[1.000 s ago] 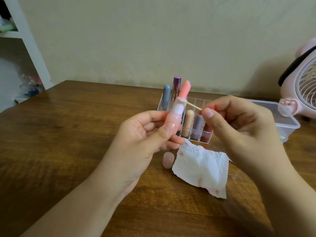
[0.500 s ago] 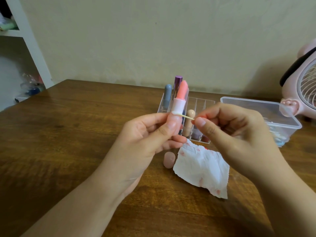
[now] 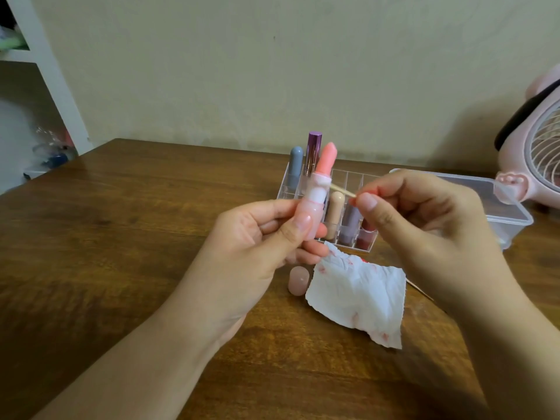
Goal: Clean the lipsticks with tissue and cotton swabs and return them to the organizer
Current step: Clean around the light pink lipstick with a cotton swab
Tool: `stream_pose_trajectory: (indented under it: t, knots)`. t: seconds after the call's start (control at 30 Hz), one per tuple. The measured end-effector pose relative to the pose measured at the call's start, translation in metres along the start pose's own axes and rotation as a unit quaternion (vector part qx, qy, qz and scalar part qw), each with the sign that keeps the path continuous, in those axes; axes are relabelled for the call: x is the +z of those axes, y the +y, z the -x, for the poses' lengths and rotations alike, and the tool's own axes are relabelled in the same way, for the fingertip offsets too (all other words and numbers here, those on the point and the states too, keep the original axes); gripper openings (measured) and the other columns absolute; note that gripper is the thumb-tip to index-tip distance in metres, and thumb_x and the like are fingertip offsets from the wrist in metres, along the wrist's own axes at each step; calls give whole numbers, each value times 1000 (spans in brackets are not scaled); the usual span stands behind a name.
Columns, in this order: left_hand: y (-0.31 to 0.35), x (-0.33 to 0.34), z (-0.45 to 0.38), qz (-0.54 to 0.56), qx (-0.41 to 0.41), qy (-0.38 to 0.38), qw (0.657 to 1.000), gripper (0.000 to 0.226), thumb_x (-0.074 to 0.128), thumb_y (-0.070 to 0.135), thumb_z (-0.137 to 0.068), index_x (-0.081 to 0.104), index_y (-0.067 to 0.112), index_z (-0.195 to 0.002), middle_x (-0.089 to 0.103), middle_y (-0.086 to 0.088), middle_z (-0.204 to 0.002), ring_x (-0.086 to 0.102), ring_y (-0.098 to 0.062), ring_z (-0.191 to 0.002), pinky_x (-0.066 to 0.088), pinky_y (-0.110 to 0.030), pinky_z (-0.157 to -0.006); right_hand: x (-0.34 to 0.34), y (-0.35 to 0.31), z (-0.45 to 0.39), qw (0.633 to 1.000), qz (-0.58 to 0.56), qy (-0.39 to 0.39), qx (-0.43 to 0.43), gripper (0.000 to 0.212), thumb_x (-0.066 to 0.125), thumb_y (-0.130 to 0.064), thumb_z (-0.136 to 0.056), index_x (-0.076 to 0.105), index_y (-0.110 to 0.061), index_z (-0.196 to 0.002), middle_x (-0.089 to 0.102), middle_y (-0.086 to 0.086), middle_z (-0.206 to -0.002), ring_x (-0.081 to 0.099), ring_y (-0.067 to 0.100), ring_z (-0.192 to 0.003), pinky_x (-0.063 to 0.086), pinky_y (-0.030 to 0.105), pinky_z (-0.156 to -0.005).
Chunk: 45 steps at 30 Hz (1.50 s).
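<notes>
My left hand (image 3: 257,247) grips an open pink lipstick (image 3: 318,189) upright, its coral bullet extended. My right hand (image 3: 424,231) pinches a cotton swab (image 3: 342,190) whose tip touches the white collar of the lipstick just below the bullet. Behind them stands a clear organizer (image 3: 286,189) holding a grey, a purple, a beige, a lilac and a red lipstick. The pink cap (image 3: 298,280) lies on the table below my left hand. A white tissue (image 3: 357,295) stained with pink lies beside the cap.
A clear plastic box (image 3: 512,213) sits at the right, behind my right hand. A pink fan (image 3: 533,153) stands at the far right edge. A thin stick (image 3: 419,289) lies on the wooden table (image 3: 106,237) right of the tissue. A white shelf (image 3: 45,71) is at the far left.
The swab tip slid down to the base of the white collar, then back up to just below the bullet. The lipstick stayed in my left hand.
</notes>
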<state>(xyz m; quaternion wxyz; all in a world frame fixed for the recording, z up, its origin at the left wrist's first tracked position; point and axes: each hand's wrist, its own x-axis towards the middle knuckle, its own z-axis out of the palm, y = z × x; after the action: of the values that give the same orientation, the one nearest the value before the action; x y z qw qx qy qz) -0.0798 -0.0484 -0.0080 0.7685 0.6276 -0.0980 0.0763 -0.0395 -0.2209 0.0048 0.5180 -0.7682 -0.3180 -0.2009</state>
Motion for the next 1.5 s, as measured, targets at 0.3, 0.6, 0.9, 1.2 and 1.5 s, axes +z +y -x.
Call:
stream_pose_trajectory:
  t: [0.3,0.6,0.9,1.2,1.5]
  knots:
    - [-1,-1,0,-8,-1,8,1000,25,66,28,-67,73,18,-89,73,-7,-80,69,-15,-69,55,-21,-63,-1,1,0,1000,0,10,-9,7,61,-26,-85,65,-28,-79,62,7,-67,58,23,-58,49,35,-56]
    - [-1,-2,-1,2,5,9,1000,26,67,31,-65,75,17,-87,73,-6,-80,68,-16,-69,54,-21,-63,3,2,0,1000,-10,-17,-11,7,63,-22,-84,66,-23,-77,60,11,-65,55,25,-57,48,39,-55]
    - [-1,-1,-1,17,0,-2,1000,23,67,27,-76,75,12,-92,72,-7,-82,68,-16,-70,53,-20,-62,4,4,1,1000,-16,-21,-16,6,64,-24,-84,66,-24,-78,58,10,-65,55,25,-57,47,41,-55]
    - [0,0,0,16,0,-16,1000,26,60,24,-74,72,11,-93,72,-7,-81,68,-16,-69,53,-20,-62,0,3,0,1000,-13,-3,-14,7,63,-24,-85,65,-24,-78,61,10,-67,56,24,-57,48,36,-54]
    - [0,0,0,-5,8,4,1000,29,66,24,-67,68,10,-92,73,-6,-80,68,-16,-69,55,-22,-62,0,1,0,999,17,12,-25,6,62,-24,-85,65,-24,-80,61,6,-67,58,21,-59,48,36,-55]
